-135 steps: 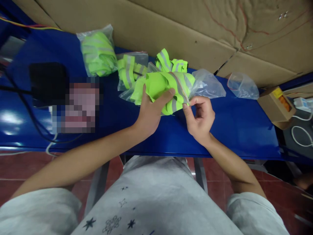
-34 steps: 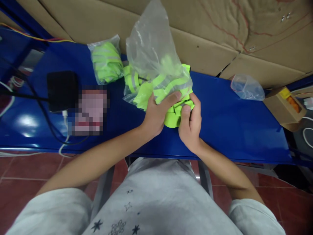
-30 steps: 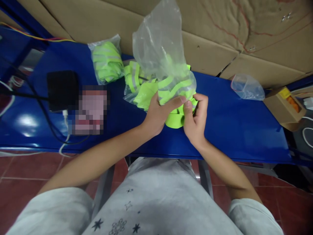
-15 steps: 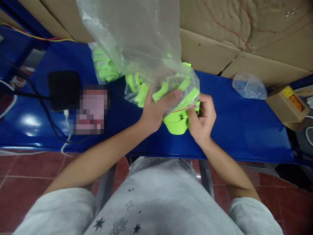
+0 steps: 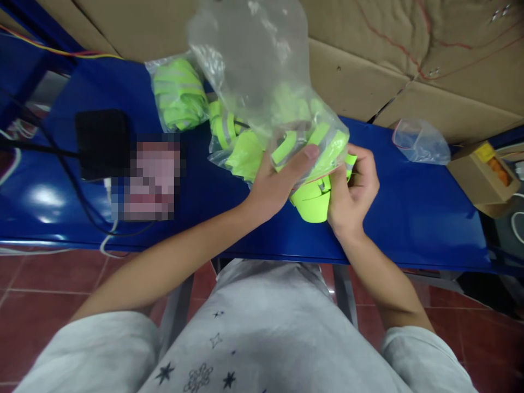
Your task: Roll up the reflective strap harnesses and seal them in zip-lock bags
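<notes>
A large clear plastic bag [image 5: 254, 60] with its red-lined mouth toward me holds several neon yellow-green reflective straps. My left hand [image 5: 276, 183] is closed round the bag near its mouth, thumb on top of the plastic. At the mouth, my right hand [image 5: 356, 188] pinches a neon reflective strap [image 5: 313, 202], whose looped part hangs out below the bag's edge. Part of that strap is hidden by the right fingers. Just behind my left hand, more neon straps [image 5: 245, 155] in clear plastic lie on the blue table [image 5: 409, 213].
Another clear bag of rolled neon straps [image 5: 180, 95] stands at the back left. To the left lie a black box [image 5: 102, 143] with cables and a blurred-out pinkish item [image 5: 153, 180]. A crumpled clear bag [image 5: 421, 142] and a small cardboard box [image 5: 483, 177] are at the right.
Both hands have shifted slightly right with the bag and the strap. The bag's upper part has sunk and leaned to the right, uncovering more of the bag of straps at the back left.
</notes>
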`<state>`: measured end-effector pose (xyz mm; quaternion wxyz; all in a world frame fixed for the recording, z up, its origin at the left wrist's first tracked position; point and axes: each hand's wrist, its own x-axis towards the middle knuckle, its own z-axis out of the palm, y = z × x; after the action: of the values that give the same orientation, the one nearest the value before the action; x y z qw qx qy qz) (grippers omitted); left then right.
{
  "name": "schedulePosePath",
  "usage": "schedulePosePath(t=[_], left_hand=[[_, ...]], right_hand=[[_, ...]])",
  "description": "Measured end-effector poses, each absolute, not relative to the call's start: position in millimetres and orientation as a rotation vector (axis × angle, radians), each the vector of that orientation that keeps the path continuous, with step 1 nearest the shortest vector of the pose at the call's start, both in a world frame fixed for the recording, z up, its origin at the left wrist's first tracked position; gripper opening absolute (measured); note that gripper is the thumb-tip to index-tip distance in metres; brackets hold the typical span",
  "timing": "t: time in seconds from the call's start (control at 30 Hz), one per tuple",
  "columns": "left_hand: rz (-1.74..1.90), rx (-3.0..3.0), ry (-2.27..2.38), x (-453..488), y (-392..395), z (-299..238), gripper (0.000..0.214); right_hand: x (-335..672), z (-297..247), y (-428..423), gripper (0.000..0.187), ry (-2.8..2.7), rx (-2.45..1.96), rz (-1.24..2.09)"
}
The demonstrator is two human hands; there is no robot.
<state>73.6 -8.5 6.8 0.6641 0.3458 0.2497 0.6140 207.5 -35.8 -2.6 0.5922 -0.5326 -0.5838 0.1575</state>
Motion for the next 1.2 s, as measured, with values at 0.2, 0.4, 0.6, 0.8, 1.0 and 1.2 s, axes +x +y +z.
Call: schedulePosePath(t=[0.2,0.4,0.6,0.8,1.0,1.2], left_hand=[[1.264,0.884,0.504,82.6,-16.0,-7.8,0.035],[1.215,0.837,0.585,80.2,-13.6,-5.0,0.036],[1.196,0.648,0.544,67.0,-2.3,7.8,0.019],[1.116,0.632,0.525,60.1,7.5,3.6,0.021],[1.112,0.626,0.409,67.9,-2.4,2.3,0.014],[1.091,0.62,0.393,70.2,-4.1,6.9,0.009]], right_hand=[[212.8,-11.1,-25.7,0.031,-1.324,-1.25,0.296],[208.7,-9.3,-29.0,0.027,-1.38,-1.236,0.251],[198.9,-11.6,-38.8,0.065,-1.789,-1.168,0.235],[207.0,-21.9,-30.5,0.083,-1.895,-1.221,0.254],[213.6,-17.0,-26.5,0.066,-1.777,-1.19,0.261],[206.0,-17.7,-21.9,0.062,-1.517,-1.19,0.184]])
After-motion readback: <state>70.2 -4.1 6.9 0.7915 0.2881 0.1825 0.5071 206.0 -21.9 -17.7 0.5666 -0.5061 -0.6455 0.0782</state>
